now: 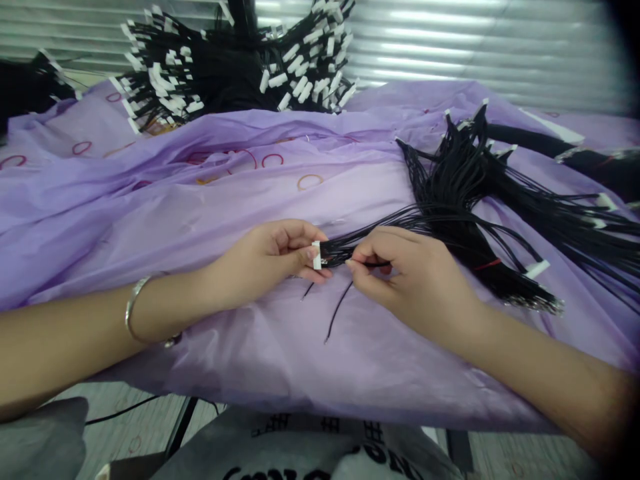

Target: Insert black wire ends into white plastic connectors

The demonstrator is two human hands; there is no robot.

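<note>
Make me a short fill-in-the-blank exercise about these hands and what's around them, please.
1. The left grip holds a connector whose colour is ____.
2. The right grip pinches a wire whose colour is ____.
3. The bracelet circles the ____ wrist.
4. The sheet beneath both grips is coloured ____.

Missing words: white; black; left; purple.

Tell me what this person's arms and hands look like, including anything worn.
The left hand and right hand are ungloved. The left forearm wears a shiny silver-coloured bangle at the wrist. No sleeve shows there or on the right forearm.
</note>
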